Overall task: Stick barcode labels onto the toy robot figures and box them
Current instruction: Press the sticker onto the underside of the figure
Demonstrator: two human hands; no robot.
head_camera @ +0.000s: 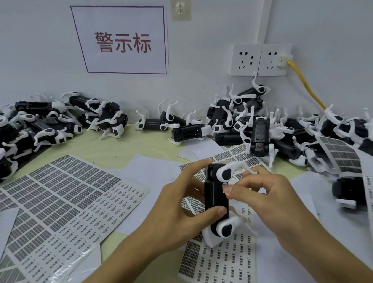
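The left hand [178, 212] grasped the black toy robot [217, 203] upright above the desk [114, 150], thumb on its front. The right hand [260, 193] pinched a small label [225, 186] with its fingers against the toy's side. Label sheets [57, 197] lay below; more toys [258, 117] were piled by the wall.

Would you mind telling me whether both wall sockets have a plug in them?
No, only the right wall socket holds a plug with a yellow cable; the left wall socket is free.
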